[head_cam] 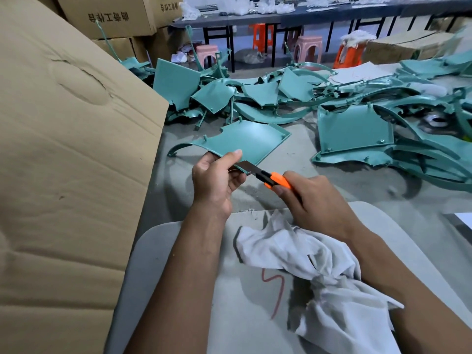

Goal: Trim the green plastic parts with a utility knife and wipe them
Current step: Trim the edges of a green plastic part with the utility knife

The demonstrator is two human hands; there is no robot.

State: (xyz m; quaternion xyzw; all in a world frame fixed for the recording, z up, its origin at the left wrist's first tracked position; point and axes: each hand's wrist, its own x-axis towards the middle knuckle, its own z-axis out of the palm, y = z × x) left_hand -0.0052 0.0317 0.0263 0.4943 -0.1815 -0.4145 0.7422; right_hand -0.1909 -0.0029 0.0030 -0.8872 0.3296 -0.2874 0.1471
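My left hand [217, 178] grips the near corner of a flat green plastic part [251, 140], thumb on top, holding it above the grey table. My right hand [313, 200] holds an orange utility knife [277, 180]. Its extended blade [246, 166] lies against the part's near edge, just beside my left fingers. A crumpled white cloth [306, 259] lies under my right forearm, on a pale grey panel [178, 251] at the table's front.
A heap of green plastic parts [357, 129] covers the table's far and right side. A large cardboard sheet [71, 162] leans along the left. Cardboard boxes [107, 16], plastic stools [307, 47] and a long bench stand behind.
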